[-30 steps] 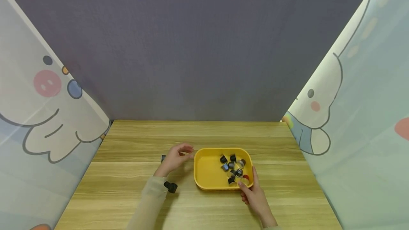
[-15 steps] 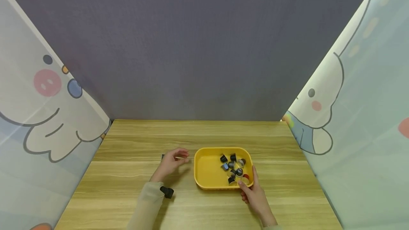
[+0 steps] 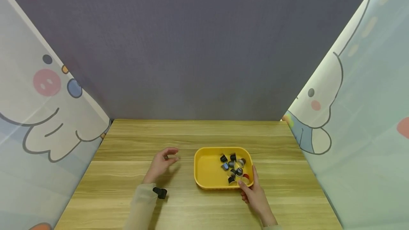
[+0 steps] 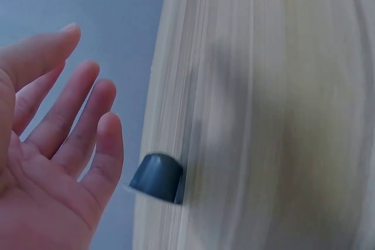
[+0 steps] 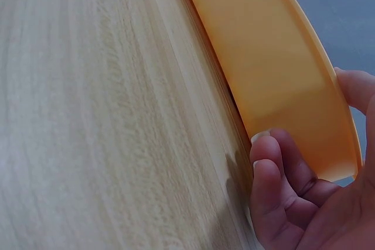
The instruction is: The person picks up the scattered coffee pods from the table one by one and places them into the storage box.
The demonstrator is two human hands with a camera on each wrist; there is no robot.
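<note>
My left hand [image 3: 161,164] hovers above the table to the left of the yellow tray, fingers loosely bent, holding nothing. A dark coffee capsule [image 4: 157,177] lies on the table beside it in the left wrist view, apart from the fingers; in the head view the hand mostly covers it. With the right hand [image 3: 255,196] I grip the near right corner of the yellow tray [image 3: 206,171], thumb at the rim. In the right wrist view, bent fingers [image 5: 269,185] rest against the tray's outer wall [image 5: 263,57]. Several capsules [image 3: 231,165], mostly dark, lie jumbled in the tray's right half.
The wooden table [image 3: 137,134] ends at a grey back wall [image 3: 198,63]. Printed cartoon panels [image 3: 335,123] flank both sides. A black wrist strap piece [image 3: 161,192] sticks out from the left sleeve [image 3: 143,198].
My left hand has drawn away from the tray, moving left along the table. The right hand and the tray stay put, and the capsules in it look unchanged.
</note>
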